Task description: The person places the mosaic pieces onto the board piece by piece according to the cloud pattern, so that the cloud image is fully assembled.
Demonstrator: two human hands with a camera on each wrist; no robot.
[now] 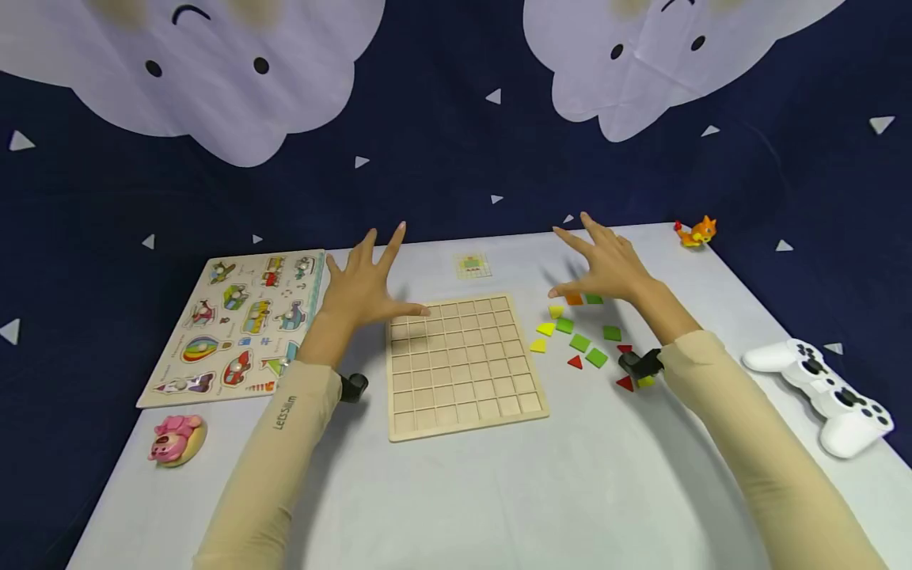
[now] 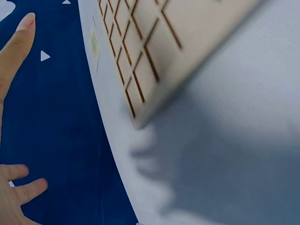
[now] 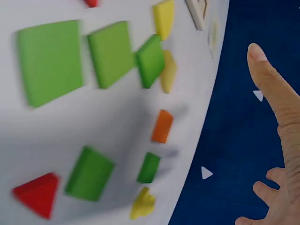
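My left hand (image 1: 359, 293) hovers with spread fingers by the upper left corner of a wooden grid board (image 1: 463, 366). Across the table my right hand (image 1: 610, 265), also spread and holding nothing, hangs above scattered flat pieces. Among these are green squares (image 1: 579, 342), red triangles (image 1: 575, 362), yellow pieces (image 1: 545, 328) and an orange piece (image 1: 573, 300). A small printed card (image 1: 473, 266) lies behind the board. In the left wrist view the board's corner (image 2: 140, 110) shows apart from the hand; in the right wrist view several green squares (image 3: 50, 61) lie apart from the thumb (image 3: 269, 75).
A picture puzzle board (image 1: 235, 305) lies at the left, with a pink toy figure (image 1: 176, 438) in front. At the right edge sits a white game controller (image 1: 819, 393). An orange toy animal (image 1: 700, 231) stands at the back right corner, before a dark blue cloth (image 1: 442, 119).
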